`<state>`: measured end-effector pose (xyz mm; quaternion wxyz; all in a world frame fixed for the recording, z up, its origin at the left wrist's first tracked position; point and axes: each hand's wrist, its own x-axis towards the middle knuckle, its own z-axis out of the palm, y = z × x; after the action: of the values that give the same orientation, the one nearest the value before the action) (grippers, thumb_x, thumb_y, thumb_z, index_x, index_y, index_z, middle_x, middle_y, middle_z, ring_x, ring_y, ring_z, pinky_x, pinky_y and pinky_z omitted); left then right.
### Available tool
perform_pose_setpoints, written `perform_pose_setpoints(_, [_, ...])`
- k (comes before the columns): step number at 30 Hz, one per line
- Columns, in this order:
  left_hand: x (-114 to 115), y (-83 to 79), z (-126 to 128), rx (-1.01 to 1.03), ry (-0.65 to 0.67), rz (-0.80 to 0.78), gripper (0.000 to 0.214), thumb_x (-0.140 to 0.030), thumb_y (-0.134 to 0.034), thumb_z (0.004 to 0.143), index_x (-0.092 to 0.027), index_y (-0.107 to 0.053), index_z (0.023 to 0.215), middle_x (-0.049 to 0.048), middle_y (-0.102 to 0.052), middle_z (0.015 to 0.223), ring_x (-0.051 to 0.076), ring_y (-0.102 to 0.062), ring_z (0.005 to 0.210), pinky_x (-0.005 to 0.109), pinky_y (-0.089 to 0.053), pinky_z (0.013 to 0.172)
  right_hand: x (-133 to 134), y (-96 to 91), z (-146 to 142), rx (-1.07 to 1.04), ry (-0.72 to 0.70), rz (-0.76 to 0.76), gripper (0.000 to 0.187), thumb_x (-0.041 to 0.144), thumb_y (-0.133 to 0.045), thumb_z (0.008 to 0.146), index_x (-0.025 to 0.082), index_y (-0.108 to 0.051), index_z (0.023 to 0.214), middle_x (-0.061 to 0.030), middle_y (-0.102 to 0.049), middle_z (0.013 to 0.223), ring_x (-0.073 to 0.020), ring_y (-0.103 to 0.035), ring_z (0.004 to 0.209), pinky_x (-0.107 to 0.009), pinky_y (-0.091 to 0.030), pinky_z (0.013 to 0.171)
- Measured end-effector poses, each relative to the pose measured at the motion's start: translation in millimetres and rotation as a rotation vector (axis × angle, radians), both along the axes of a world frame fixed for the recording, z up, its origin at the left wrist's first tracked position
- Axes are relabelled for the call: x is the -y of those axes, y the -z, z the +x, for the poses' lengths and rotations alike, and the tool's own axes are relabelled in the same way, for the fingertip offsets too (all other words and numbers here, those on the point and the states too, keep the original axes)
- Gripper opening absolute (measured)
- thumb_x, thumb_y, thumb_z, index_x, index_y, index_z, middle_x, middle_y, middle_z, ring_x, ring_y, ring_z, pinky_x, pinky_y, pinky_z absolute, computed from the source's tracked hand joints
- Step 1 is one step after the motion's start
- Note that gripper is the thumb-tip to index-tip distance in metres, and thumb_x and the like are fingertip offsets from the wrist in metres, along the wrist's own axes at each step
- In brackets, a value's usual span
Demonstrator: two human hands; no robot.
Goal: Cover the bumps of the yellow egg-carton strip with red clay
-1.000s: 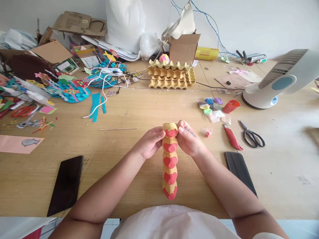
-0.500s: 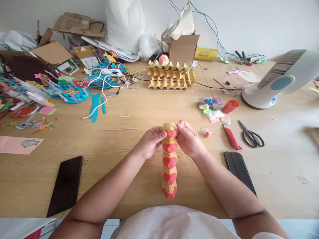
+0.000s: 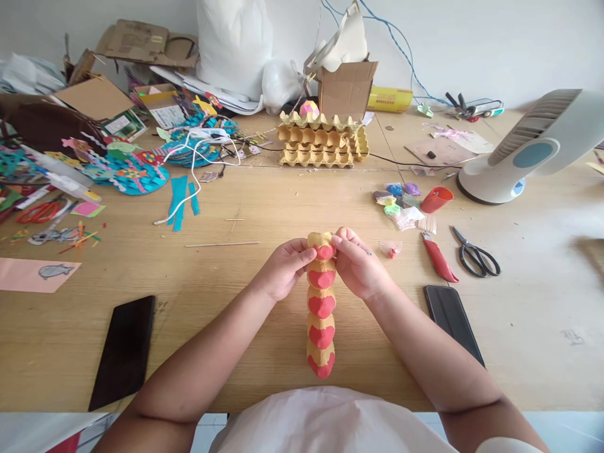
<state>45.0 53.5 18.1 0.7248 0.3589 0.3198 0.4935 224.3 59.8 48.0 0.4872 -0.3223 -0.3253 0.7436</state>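
Note:
Between my hands is an egg carton strip (image 3: 321,306), a row of several tan bumps with red patches, pointing lengthwise toward me. My left hand (image 3: 289,267) pinches its far end from the left, thumb on the first bump. From the right, my right hand (image 3: 359,261) grips the same end, its thumb and finger at the top edge. A thin bluish tip shows beside my right fingers; what it belongs to is hidden. Just right of that hand lies a small clear bag with something red (image 3: 391,250).
Right side: a red utility knife (image 3: 440,258), black scissors (image 3: 477,253), a phone (image 3: 453,324), a red cup (image 3: 436,199), bags of coloured clay (image 3: 399,201) and a white fan (image 3: 523,157). Left: a black tablet (image 3: 123,352). Behind: stacked egg cartons (image 3: 316,157) and a wooden stick (image 3: 221,244).
My right thumb has shifted slightly left onto the strip's far end. The strip and my left hand stay almost in place.

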Motion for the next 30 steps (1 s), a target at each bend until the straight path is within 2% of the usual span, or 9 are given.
perform_pose_setpoints(3, [0.2,-0.9,0.4,-0.002,-0.005,-0.001,0.041,-0.050,-0.102,0.071,-0.018,-0.084,0.088,0.0051,-0.081,0.087,0.018,-0.071,0.080,0.029,-0.052,0.073,2.0,-3.2,-0.2,-0.013,-0.008,-0.023,0.055,0.039,-0.101,0.070,0.024,-0.048,0.073,0.0061,-0.052,0.072,-0.0142,-0.046,0.071,-0.028,-0.036,0.069])
perform_pose_setpoints(10, [-0.6,-1.3,2.0,0.015,-0.018,-0.030,0.042,-0.050,-0.104,0.068,-0.018,-0.083,0.084,0.0042,-0.080,0.083,0.017,-0.069,0.076,0.028,-0.051,0.070,1.9,-4.3,0.6,-0.048,-0.042,-0.039,0.055,0.034,-0.101,0.070,0.025,-0.047,0.076,0.0058,-0.055,0.076,-0.0152,-0.050,0.073,-0.029,-0.039,0.070])
perform_pose_setpoints(16, [-2.1,2.6,0.9,0.045,0.021,-0.043,0.043,-0.052,-0.102,0.070,-0.018,-0.081,0.084,0.0037,-0.079,0.083,0.017,-0.069,0.074,0.028,-0.051,0.069,1.2,-1.1,-0.1,-0.072,-0.052,-0.037,0.057,0.047,-0.101,0.070,0.025,-0.049,0.076,0.0052,-0.053,0.076,-0.0157,-0.049,0.073,-0.029,-0.039,0.069])
perform_pose_setpoints(20, [-2.2,4.3,0.3,0.053,0.024,-0.037,0.042,-0.052,-0.101,0.072,-0.017,-0.080,0.085,0.0041,-0.077,0.081,0.017,-0.068,0.072,0.027,-0.050,0.066,1.9,-1.3,-1.3,-0.037,-0.044,0.016,0.059,0.039,-0.102,0.070,0.025,-0.046,0.076,0.0056,-0.054,0.076,-0.0154,-0.049,0.073,-0.029,-0.039,0.069])
perform_pose_setpoints(30, [-2.2,4.1,-0.1,0.049,0.023,-0.042,0.042,-0.052,-0.101,0.072,-0.018,-0.080,0.084,0.0039,-0.076,0.079,0.017,-0.066,0.070,0.027,-0.050,0.064,1.0,0.7,-0.9,-0.028,-0.034,0.024,0.058,0.042,-0.101,0.071,0.025,-0.046,0.077,0.0054,-0.051,0.076,-0.0155,-0.048,0.073,-0.029,-0.038,0.069])
